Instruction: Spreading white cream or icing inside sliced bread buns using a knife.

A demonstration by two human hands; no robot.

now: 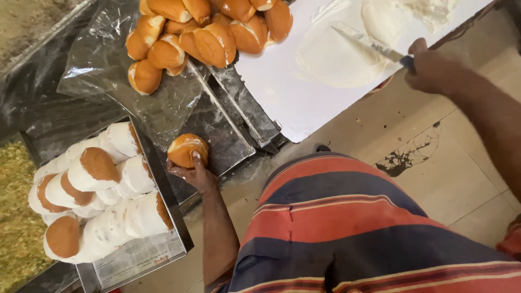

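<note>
Over the metal trays, our left hand (pixel 194 172) with its grip wrapped round a bun (pixel 186 150), beside the tray (pixel 163 184) of cream-coated buns, our right hand (pixel 431 68) clenched on a knife (pixel 369 43), blade on the cream (pixel 336 54) across the white board (pixel 287 92).

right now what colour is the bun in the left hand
Golden brown with a pale split edge, seen in the head view: the bun sits in the left hand.
</note>
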